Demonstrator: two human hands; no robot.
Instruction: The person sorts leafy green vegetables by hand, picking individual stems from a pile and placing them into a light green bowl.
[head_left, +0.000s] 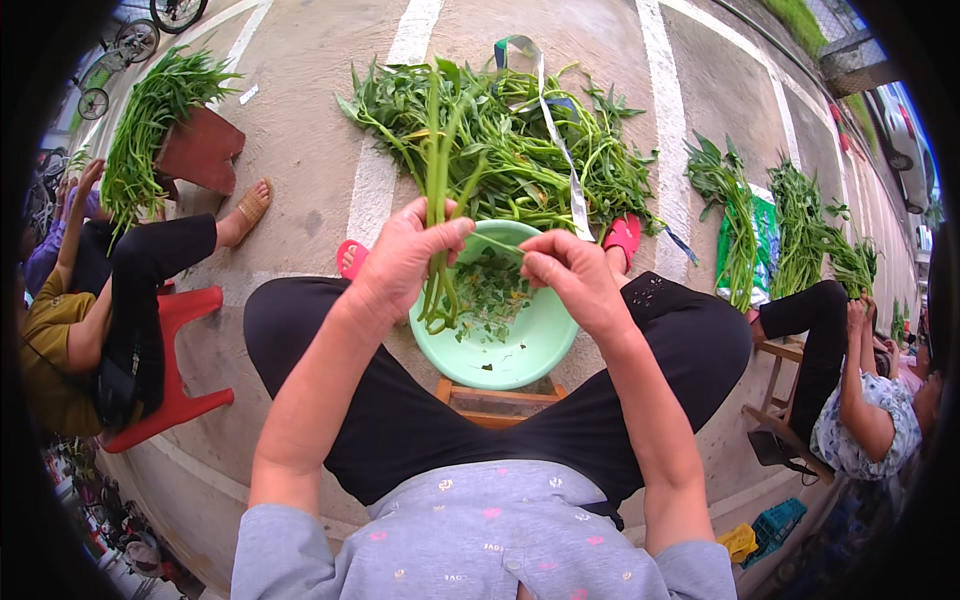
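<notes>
My left hand (405, 251) grips several long green stems (437, 180) of a leafy vegetable that looks like water spinach, held upright with the lower ends hanging over a basin. Between the thumb and fingers of my right hand (574, 274) is pinched the end of a thin green stem (496, 241), which stretches across to my left hand. Beneath both hands a pale green plastic basin (450, 367) rests on a small wooden stool (495, 416). Torn leaf scraps (487, 300) lie on its bottom. Beyond it spreads a large heap of leafy greens (487, 150) on the concrete.
A grey-white strap (559, 142) lies across the heap. To the left, a seated person (67, 345) is beside a red plastic stool (176, 367) and greens piled (154, 127) on a reddish-brown stool. At right, another person (862, 405) sits near greens (795, 232) and a green-and-white sack (761, 247).
</notes>
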